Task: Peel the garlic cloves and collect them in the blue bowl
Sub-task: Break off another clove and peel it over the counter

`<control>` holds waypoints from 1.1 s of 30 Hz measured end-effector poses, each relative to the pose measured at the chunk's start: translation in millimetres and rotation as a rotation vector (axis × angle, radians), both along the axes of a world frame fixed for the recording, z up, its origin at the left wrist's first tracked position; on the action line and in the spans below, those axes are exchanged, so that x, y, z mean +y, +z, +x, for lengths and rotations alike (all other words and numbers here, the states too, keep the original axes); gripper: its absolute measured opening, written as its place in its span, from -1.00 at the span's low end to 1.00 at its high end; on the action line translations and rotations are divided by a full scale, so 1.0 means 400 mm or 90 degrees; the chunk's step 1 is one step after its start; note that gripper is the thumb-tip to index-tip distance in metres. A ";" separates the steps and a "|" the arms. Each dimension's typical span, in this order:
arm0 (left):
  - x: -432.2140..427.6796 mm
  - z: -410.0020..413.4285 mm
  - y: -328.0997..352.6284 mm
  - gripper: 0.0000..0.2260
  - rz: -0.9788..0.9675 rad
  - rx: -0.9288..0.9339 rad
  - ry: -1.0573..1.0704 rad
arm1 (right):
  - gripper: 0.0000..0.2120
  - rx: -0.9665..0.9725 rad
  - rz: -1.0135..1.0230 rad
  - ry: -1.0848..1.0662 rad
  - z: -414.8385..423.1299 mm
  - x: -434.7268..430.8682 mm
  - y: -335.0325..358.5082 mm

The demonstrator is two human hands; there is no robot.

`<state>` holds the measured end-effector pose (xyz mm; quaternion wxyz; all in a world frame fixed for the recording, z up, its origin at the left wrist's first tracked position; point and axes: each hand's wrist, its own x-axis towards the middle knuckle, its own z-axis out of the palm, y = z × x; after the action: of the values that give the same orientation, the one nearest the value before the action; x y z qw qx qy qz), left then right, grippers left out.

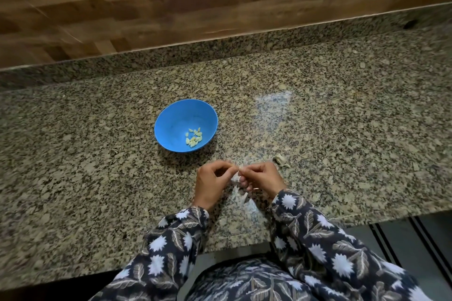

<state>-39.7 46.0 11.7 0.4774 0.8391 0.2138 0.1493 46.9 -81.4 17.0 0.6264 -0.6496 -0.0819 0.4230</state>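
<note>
Left hand [211, 184] and right hand [263, 178] meet near the front edge of the speckled granite desk [342, 129], fingers [227, 165] of both curled, pinching one small pale garlic clove [236, 176]. Round blue plastic bowl [171, 111], mid-desk, holds peeled yellowish cloves [194, 138]; an unpeeled garlic piece [280, 160] lies beside the right hand.

One view is given, taken from the person's head and aimed forward and steeply down at the counter [342, 110]. The left hand [211, 184] and right hand [263, 178], joined on what seems a clove [236, 176], are seen close, at 6 o'clock from centre. The bowl [176, 117] is framed near centre, at 10 o'clock from the hands. The wall [171, 14] is caught far off at 12 o'clock.
</note>
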 end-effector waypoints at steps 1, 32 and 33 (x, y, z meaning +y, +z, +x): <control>-0.001 0.000 -0.001 -0.92 0.008 0.008 -0.002 | -0.83 -0.049 -0.029 -0.005 0.000 -0.001 -0.004; -0.026 -0.020 0.006 -0.76 -0.691 -0.016 0.148 | -0.82 0.349 0.101 -0.120 -0.033 -0.019 -0.002; -0.024 -0.022 0.002 -0.74 -0.659 -0.021 0.163 | -0.83 0.322 0.085 -0.133 -0.032 -0.021 -0.006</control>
<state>-48.4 36.5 12.6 0.8104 0.4584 0.3525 0.0941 34.0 -89.7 14.8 0.7088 -0.4853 0.1169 0.4984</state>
